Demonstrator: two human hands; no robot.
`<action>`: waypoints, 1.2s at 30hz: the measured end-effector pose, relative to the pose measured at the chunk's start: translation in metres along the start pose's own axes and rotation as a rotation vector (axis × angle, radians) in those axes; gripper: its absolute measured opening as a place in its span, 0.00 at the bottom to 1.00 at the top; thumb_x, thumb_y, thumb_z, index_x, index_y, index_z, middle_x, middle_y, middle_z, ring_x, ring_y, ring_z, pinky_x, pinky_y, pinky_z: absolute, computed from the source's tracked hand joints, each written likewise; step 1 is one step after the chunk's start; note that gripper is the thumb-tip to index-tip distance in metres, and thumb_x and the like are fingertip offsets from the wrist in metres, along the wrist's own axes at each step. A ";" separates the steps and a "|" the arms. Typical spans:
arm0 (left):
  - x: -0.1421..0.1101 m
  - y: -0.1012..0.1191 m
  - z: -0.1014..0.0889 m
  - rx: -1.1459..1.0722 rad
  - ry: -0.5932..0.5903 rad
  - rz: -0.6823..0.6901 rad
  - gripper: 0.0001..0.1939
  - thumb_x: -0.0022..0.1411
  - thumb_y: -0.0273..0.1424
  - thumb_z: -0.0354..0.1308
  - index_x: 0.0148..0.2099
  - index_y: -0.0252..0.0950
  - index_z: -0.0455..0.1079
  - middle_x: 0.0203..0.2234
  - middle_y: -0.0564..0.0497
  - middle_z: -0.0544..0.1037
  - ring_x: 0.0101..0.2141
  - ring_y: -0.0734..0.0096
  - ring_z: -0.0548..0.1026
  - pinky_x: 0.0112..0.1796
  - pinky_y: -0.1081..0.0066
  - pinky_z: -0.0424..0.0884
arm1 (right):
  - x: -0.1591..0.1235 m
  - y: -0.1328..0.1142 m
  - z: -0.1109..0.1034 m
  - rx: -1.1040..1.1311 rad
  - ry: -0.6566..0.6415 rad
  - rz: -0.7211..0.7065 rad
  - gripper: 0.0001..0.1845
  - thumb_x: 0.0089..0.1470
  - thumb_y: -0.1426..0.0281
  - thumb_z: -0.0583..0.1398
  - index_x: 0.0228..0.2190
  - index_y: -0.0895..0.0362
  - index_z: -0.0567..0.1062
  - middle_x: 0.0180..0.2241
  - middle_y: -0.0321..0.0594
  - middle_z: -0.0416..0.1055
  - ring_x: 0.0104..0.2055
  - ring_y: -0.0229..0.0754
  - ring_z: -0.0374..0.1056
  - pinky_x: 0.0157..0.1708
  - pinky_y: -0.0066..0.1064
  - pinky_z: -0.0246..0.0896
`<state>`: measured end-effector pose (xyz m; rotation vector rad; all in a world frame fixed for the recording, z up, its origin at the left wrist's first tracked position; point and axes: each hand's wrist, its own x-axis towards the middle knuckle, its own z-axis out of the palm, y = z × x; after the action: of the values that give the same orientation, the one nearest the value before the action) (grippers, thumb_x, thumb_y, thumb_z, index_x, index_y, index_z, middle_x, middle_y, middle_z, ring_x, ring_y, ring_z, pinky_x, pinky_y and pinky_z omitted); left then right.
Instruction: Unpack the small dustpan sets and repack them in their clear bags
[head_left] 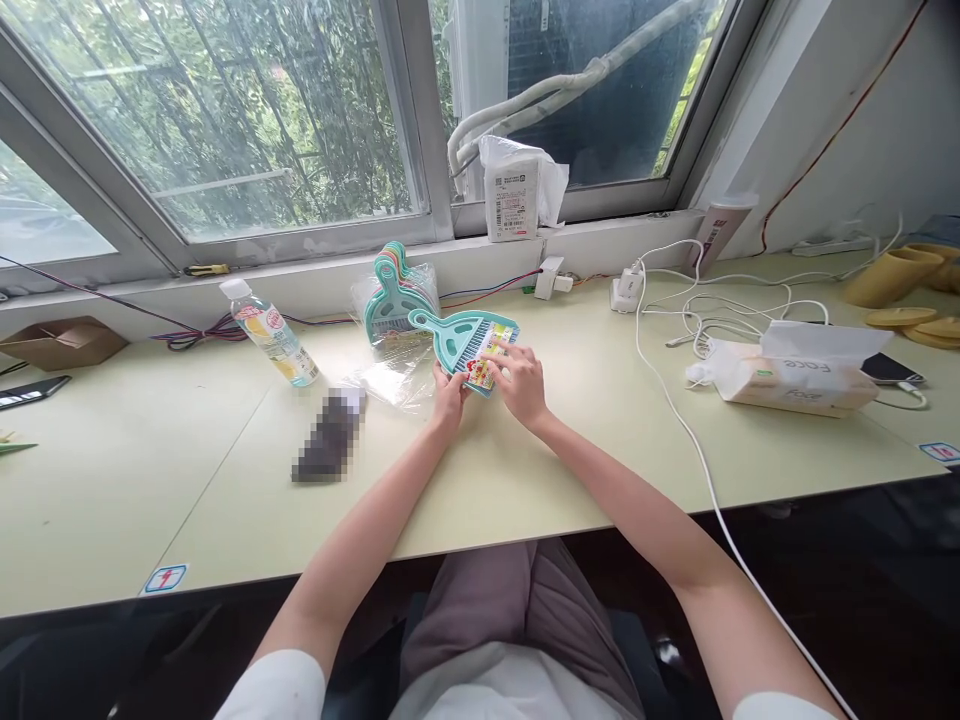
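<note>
Above the table, a teal mini dustpan and brush set with a colourful printed card on its front is tilted, its handle to the upper left. My left hand grips the lower edge of the dustpan, some fingers hidden beneath it. My right hand lies against the card with its fingers stretched out over the print. Just behind, a stack of similar dustpan sets in several colours stands in clear plastic wrapping.
To the left are a tilted-looking drink bottle, a blurred-out dark item and an open cardboard box. A tissue pack and white cables lie right. A white package sits on the windowsill.
</note>
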<state>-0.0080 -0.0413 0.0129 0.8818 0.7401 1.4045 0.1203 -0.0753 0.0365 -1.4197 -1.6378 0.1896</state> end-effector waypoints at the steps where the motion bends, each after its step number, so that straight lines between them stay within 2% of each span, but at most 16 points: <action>1: 0.000 0.000 0.000 0.011 -0.002 0.010 0.33 0.50 0.23 0.55 0.58 0.44 0.53 0.44 0.51 0.74 0.39 0.71 0.75 0.36 0.72 0.75 | 0.001 0.003 0.002 0.079 0.057 0.068 0.17 0.58 0.62 0.55 0.47 0.50 0.75 0.56 0.41 0.66 0.60 0.51 0.55 0.57 0.47 0.53; 3: -0.001 0.000 0.000 0.033 -0.008 0.020 0.33 0.50 0.24 0.56 0.57 0.45 0.52 0.46 0.50 0.73 0.42 0.69 0.75 0.39 0.70 0.75 | 0.004 0.011 0.006 0.309 0.121 0.247 0.24 0.56 0.62 0.57 0.54 0.48 0.66 0.60 0.41 0.60 0.64 0.48 0.51 0.59 0.47 0.52; 5: -0.002 0.000 0.000 0.052 -0.018 0.022 0.32 0.50 0.24 0.56 0.57 0.45 0.52 0.47 0.50 0.73 0.43 0.68 0.75 0.40 0.68 0.75 | 0.007 0.020 0.008 0.603 0.070 0.440 0.28 0.55 0.61 0.58 0.56 0.47 0.61 0.58 0.41 0.62 0.62 0.45 0.56 0.57 0.44 0.58; 8: -0.001 -0.001 -0.001 0.074 -0.041 0.024 0.32 0.49 0.24 0.56 0.57 0.44 0.53 0.45 0.51 0.72 0.43 0.68 0.75 0.41 0.67 0.75 | 0.009 0.031 0.009 0.986 -0.105 0.630 0.23 0.52 0.64 0.60 0.50 0.50 0.65 0.49 0.42 0.71 0.51 0.43 0.70 0.51 0.39 0.66; 10: -0.001 0.000 -0.001 0.083 -0.054 0.031 0.31 0.50 0.25 0.56 0.56 0.43 0.54 0.45 0.51 0.72 0.42 0.69 0.74 0.41 0.67 0.75 | 0.009 0.032 0.008 1.129 -0.148 0.682 0.17 0.50 0.70 0.62 0.44 0.53 0.68 0.43 0.40 0.75 0.43 0.40 0.74 0.48 0.36 0.69; 13: -0.002 0.003 -0.001 0.099 -0.067 0.043 0.28 0.52 0.28 0.57 0.55 0.43 0.56 0.44 0.51 0.72 0.41 0.69 0.74 0.42 0.67 0.74 | 0.009 0.027 0.006 1.211 -0.127 0.701 0.14 0.49 0.75 0.61 0.39 0.53 0.69 0.37 0.37 0.77 0.37 0.37 0.75 0.46 0.34 0.71; 16: -0.002 0.006 -0.002 0.119 -0.088 0.049 0.27 0.53 0.31 0.60 0.55 0.43 0.57 0.45 0.51 0.72 0.42 0.69 0.74 0.41 0.68 0.74 | 0.008 0.021 0.003 1.215 -0.109 0.686 0.13 0.49 0.76 0.61 0.38 0.54 0.70 0.36 0.37 0.77 0.36 0.38 0.75 0.45 0.35 0.72; 19: -0.001 0.005 -0.003 0.131 -0.093 0.040 0.28 0.52 0.29 0.60 0.55 0.44 0.58 0.45 0.51 0.72 0.42 0.68 0.74 0.39 0.69 0.74 | 0.008 0.021 0.003 1.184 -0.109 0.697 0.11 0.50 0.76 0.61 0.37 0.55 0.71 0.37 0.38 0.78 0.37 0.39 0.75 0.45 0.35 0.72; 23: 0.002 0.006 -0.003 0.149 -0.027 -0.024 0.21 0.56 0.32 0.59 0.52 0.42 0.63 0.45 0.48 0.73 0.45 0.63 0.74 0.43 0.63 0.73 | 0.009 0.022 0.004 1.142 -0.100 0.705 0.06 0.51 0.76 0.60 0.34 0.57 0.73 0.38 0.41 0.78 0.41 0.41 0.75 0.46 0.35 0.73; 25: 0.003 0.012 -0.004 0.198 0.007 0.019 0.18 0.58 0.35 0.58 0.52 0.42 0.65 0.47 0.46 0.73 0.51 0.59 0.71 0.48 0.60 0.70 | 0.011 0.023 0.001 1.126 -0.072 0.703 0.06 0.50 0.77 0.60 0.33 0.56 0.73 0.38 0.40 0.78 0.42 0.42 0.75 0.46 0.35 0.73; 28: 0.007 0.028 -0.011 0.451 0.027 0.232 0.18 0.58 0.34 0.59 0.51 0.41 0.67 0.54 0.44 0.68 0.60 0.57 0.61 0.56 0.58 0.62 | 0.014 0.028 -0.008 1.110 -0.039 0.696 0.07 0.49 0.79 0.60 0.31 0.57 0.73 0.37 0.40 0.78 0.41 0.42 0.75 0.47 0.36 0.72; 31: 0.012 0.047 -0.029 0.861 0.075 0.419 0.15 0.57 0.31 0.58 0.48 0.39 0.69 0.59 0.41 0.62 0.64 0.53 0.51 0.60 0.55 0.53 | 0.020 0.037 -0.017 1.101 -0.028 0.721 0.07 0.49 0.80 0.60 0.31 0.57 0.73 0.35 0.40 0.78 0.39 0.41 0.75 0.47 0.37 0.72; 34: 0.015 0.060 -0.051 1.337 0.205 0.442 0.13 0.56 0.28 0.57 0.46 0.35 0.68 0.58 0.36 0.61 0.63 0.47 0.50 0.59 0.47 0.49 | 0.025 0.048 -0.022 1.089 -0.086 0.740 0.08 0.48 0.80 0.60 0.31 0.58 0.74 0.35 0.40 0.79 0.36 0.41 0.76 0.47 0.37 0.72; 36: 0.016 0.064 -0.063 1.620 0.259 0.343 0.12 0.56 0.26 0.56 0.45 0.33 0.67 0.55 0.33 0.64 0.61 0.44 0.54 0.56 0.45 0.53 | 0.027 0.052 -0.023 1.070 -0.153 0.740 0.09 0.47 0.81 0.61 0.32 0.59 0.75 0.35 0.41 0.79 0.36 0.40 0.76 0.47 0.36 0.72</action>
<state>-0.0935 -0.0223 0.0375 2.1174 2.0806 0.9838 0.1757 -0.0459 0.0297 -1.0540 -0.7578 1.3866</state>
